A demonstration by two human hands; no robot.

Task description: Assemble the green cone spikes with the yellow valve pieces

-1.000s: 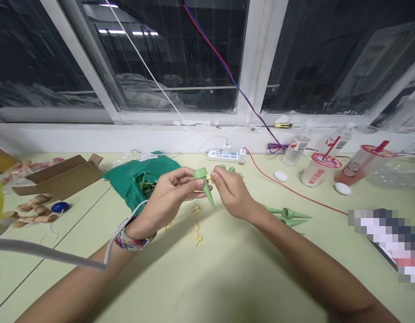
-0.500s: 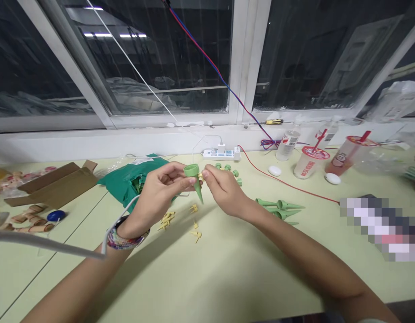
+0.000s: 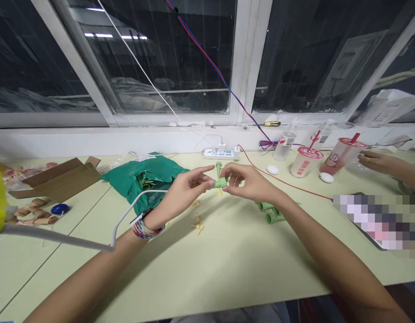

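Both my hands meet over the middle of the pale green table (image 3: 210, 269), pinching one green plastic cone spike (image 3: 219, 178). My left hand (image 3: 185, 193) grips it from the left with thumb and fingers. My right hand (image 3: 249, 181) holds its right side, fingers curled round it. The spike lies roughly level between them, with a small yellow piece showing under it. Several small yellow parts (image 3: 197, 223) lie on the table just below my hands. Finished green cones (image 3: 271, 211) lie under my right wrist. An open green plastic bag (image 3: 145, 177) holding more green parts sits left of my left hand.
A flattened cardboard box (image 3: 59, 179) and brown rolls lie far left. A white power strip (image 3: 221, 154), a red cable, two drink cups (image 3: 305, 162) and a bottle stand at the back. Another person's hand (image 3: 379, 161) rests far right. A white cable runs from my left wrist.
The spike has turned from pointing down to lying about level between my hands. Both hands shifted slightly right. The view swung, bringing another person's hand into sight at far right.
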